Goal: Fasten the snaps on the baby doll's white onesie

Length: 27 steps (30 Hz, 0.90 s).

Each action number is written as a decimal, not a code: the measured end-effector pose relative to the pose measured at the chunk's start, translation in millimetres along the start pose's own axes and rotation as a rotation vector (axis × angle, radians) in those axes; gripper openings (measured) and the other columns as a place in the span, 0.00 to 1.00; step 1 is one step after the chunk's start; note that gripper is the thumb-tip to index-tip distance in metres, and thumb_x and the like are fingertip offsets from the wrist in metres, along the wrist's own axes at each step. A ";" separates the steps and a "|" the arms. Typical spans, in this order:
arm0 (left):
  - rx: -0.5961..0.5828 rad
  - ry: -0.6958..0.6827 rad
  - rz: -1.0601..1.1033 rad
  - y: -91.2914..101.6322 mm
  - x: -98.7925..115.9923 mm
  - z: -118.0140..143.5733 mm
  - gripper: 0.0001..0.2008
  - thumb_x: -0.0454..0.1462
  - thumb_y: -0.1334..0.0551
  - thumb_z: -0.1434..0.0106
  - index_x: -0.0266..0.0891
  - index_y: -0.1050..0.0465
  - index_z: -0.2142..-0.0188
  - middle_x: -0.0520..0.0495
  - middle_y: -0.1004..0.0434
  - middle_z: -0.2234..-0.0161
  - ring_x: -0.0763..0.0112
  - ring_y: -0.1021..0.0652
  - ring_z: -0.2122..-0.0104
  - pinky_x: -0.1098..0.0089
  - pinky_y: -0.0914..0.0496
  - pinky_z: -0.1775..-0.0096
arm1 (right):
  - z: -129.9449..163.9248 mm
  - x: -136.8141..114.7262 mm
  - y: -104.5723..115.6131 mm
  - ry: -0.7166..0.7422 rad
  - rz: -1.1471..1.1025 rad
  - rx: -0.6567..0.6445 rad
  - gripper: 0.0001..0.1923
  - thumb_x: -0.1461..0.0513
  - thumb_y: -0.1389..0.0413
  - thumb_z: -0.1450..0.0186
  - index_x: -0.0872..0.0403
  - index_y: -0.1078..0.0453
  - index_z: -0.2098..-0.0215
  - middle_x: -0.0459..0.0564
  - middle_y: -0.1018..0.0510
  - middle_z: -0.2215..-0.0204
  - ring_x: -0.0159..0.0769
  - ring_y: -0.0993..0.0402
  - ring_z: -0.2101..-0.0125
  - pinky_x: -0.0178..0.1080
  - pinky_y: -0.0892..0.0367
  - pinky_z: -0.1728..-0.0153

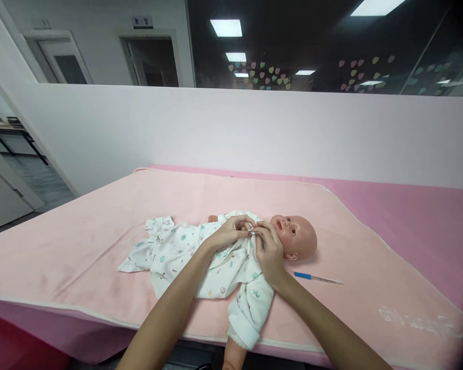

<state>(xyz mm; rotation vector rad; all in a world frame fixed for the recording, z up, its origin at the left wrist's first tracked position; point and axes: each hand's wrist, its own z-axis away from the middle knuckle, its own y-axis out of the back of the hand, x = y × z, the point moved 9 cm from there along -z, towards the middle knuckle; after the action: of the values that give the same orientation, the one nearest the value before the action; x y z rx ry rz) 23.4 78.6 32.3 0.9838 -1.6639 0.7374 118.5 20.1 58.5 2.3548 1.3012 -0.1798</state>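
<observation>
A baby doll (303,236) lies on its back with its head to the right, dressed in a white printed shirt (221,280) and matching trousers (173,244). At the shirt's neckline, just below the doll's chin, my left hand (233,230) pinches the cloth with thumb and fingers. Facing it, my right hand (270,252) is closed on the same neckline, fingertips almost touching the left ones. A small white bit of the shirt shows between the fingertips; whether it is a tie or a fastener I cannot tell. One doll arm in its sleeve hangs over the near edge.
A thin stick with a blue handle (303,276) and a clear tip, like a thermometer, lies right of the doll's head. Under everything is a pink mat (100,226) on a padded table. Behind stands a white half wall (254,133) with dark glass above.
</observation>
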 end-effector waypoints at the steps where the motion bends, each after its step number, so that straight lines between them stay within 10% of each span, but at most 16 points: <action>1: 0.000 0.004 0.004 -0.2 -0.6 0.2 0.16 0.31 0.37 0.52 0.35 0.30 0.61 0.54 0.33 0.75 0.78 0.32 0.74 0.75 0.39 0.68 | 0.0 0.3 -0.4 -0.001 -0.003 -0.001 0.10 0.70 0.54 0.38 0.53 0.33 0.64 0.50 0.30 0.61 0.33 0.33 0.57 0.40 0.34 0.54; 27: 0.050 -0.037 -0.253 6.9 -1.5 -2.3 0.08 0.33 0.39 0.50 0.33 0.26 0.69 0.53 0.33 0.79 0.79 0.36 0.77 0.76 0.43 0.73 | 2.8 2.9 4.7 0.000 -0.064 0.063 0.14 0.73 0.54 0.40 0.52 0.31 0.69 0.50 0.32 0.62 0.34 0.33 0.58 0.40 0.32 0.57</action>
<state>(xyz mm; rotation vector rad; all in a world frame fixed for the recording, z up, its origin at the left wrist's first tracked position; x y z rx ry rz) 18.6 84.2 31.5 1.2236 -1.5226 0.5958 124.3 19.0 56.5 2.3665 1.3901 -0.2441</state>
